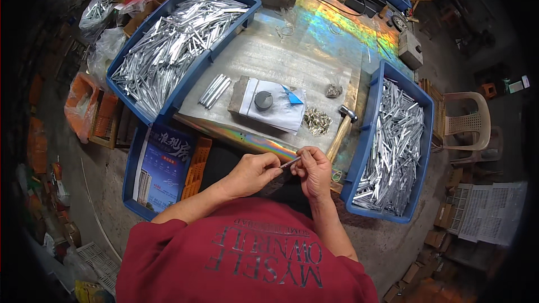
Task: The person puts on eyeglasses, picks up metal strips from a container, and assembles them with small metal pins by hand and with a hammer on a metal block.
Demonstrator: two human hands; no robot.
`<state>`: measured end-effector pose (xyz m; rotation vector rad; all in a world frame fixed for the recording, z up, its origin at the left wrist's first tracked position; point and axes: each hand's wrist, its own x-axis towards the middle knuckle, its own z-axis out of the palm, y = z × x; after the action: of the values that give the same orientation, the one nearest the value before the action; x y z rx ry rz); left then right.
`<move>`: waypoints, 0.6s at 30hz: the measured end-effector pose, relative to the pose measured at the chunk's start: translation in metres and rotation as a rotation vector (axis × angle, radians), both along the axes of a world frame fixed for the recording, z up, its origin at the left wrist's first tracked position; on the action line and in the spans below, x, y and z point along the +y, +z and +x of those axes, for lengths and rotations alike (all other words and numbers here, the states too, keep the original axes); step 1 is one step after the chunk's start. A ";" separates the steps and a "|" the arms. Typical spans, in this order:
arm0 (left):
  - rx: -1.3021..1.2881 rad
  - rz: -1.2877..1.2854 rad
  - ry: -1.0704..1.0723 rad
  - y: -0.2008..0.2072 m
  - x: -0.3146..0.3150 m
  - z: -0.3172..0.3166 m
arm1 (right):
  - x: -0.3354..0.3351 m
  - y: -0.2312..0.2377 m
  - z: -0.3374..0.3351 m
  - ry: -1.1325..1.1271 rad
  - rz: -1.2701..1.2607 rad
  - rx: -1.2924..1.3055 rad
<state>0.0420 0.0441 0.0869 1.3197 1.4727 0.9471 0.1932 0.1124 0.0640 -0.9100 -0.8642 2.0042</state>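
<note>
Close to my body, at the table's near edge, a thin metal strip (290, 162) spans the gap between my two hands. My left hand (254, 173) pinches one end of it, and the fingertips of my right hand (314, 171) close on the other end. Beyond them, a block wrapped in white cloth (273, 115) carries a dark round metal disc (263, 100). To its right lie a pile of small brass-coloured pieces (318, 121) and a hammer (341, 131) with a wooden handle. Several silver strips (214, 91) lie in a bundle left of the block.
Blue bins of silver strips stand at the left (158, 113) and right (349, 193). A small clear bag (333, 90) rests behind the brass-coloured pile. Below the left bin is another blue bin (128, 188) with a printed sheet. A beige plastic chair (469, 118) stands far right.
</note>
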 end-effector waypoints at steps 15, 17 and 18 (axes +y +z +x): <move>-0.543 -0.297 -0.037 -0.010 0.003 -0.007 | 0.005 -0.010 0.002 -0.036 -0.024 0.024; -0.545 -0.301 -0.042 -0.013 0.003 -0.006 | 0.005 -0.011 0.002 -0.024 -0.014 0.015; -0.547 -0.287 -0.046 -0.016 0.003 -0.005 | 0.005 -0.012 0.003 -0.025 -0.013 0.014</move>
<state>0.0368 0.0474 0.0706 0.7979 1.0964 0.9320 0.1957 0.1175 0.0524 -0.9087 -0.8288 1.9952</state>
